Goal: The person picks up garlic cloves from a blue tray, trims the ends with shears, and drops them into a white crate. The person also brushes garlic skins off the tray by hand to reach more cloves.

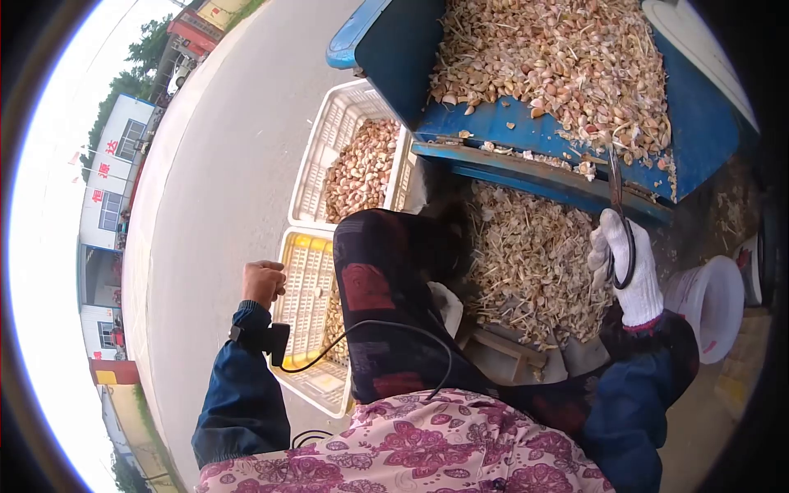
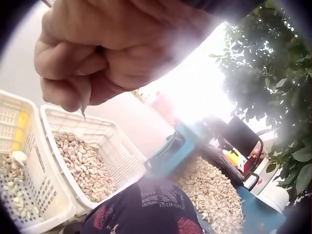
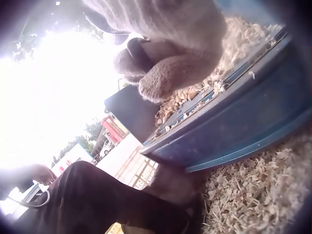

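My left hand [image 1: 263, 283], bare, is curled above the near crate. In the left wrist view its fingers pinch a pale garlic clove [image 2: 85, 92] whose pointed tip sticks out below them. A white knitted glove covers my right hand [image 1: 641, 267], which grips scissors [image 1: 615, 177] by their dark handle loops. The blades reach over the front edge of the blue metal trough [image 1: 534, 123], right at the heap of garlic cloves [image 1: 567, 57] in it. From the right wrist view, the gloved fingers [image 3: 168, 78] curl round a dark handle loop above that edge.
A white crate [image 1: 316, 144] of reddish cloves stands left of the trough. Nearer is another crate [image 1: 289, 320] with yellow patches and pale cloves. Skins and stalks [image 1: 534, 263] pile under the trough, beside my knees. A white bucket [image 1: 715, 308] stands at the right.
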Demonstrator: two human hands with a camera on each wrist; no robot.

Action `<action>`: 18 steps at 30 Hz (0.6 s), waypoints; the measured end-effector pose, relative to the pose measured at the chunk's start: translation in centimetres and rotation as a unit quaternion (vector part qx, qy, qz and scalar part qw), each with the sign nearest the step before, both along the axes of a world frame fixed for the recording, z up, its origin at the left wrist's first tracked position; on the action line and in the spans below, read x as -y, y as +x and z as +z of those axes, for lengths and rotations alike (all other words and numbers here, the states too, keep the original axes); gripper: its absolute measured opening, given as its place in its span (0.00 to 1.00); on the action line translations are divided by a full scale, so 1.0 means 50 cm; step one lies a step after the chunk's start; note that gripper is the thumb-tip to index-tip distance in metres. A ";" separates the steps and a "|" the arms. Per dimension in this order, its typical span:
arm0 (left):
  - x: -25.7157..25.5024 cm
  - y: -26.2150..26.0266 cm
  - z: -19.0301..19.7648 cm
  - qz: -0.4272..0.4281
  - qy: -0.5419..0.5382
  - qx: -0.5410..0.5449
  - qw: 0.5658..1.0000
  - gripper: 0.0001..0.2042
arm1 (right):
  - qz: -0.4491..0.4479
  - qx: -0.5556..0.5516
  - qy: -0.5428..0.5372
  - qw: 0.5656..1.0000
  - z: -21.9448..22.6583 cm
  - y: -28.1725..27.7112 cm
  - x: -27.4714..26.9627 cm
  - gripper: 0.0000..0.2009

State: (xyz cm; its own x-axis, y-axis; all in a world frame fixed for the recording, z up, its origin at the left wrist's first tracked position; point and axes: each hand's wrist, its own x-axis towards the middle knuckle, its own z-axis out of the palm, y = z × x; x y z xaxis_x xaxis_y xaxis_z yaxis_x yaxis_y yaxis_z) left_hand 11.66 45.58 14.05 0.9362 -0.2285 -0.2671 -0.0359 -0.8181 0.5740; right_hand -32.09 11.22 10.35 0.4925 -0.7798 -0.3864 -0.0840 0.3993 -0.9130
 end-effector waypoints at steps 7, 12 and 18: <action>0.155 0.190 -0.091 0.020 -0.207 0.040 0.977 0.35 | -0.005 -0.020 -0.021 1.000 0.009 0.002 -0.003 0.22; 0.443 0.160 -0.060 -0.168 -0.203 -0.041 0.964 0.41 | -0.028 0.028 0.044 0.998 -0.002 -0.013 0.016 0.18; 0.811 -0.169 -0.043 -0.430 -0.235 -0.143 0.860 0.11 | -0.056 0.030 0.050 0.997 0.001 -0.030 0.029 0.20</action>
State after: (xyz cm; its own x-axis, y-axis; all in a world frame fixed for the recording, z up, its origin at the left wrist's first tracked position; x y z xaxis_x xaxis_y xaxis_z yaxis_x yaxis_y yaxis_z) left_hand 3.20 5.05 11.89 0.2788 -0.9489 -0.1480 -0.3130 -0.2355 0.9201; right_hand -33.58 9.77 10.41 0.4280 -0.7902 -0.4386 0.0195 0.4932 -0.8697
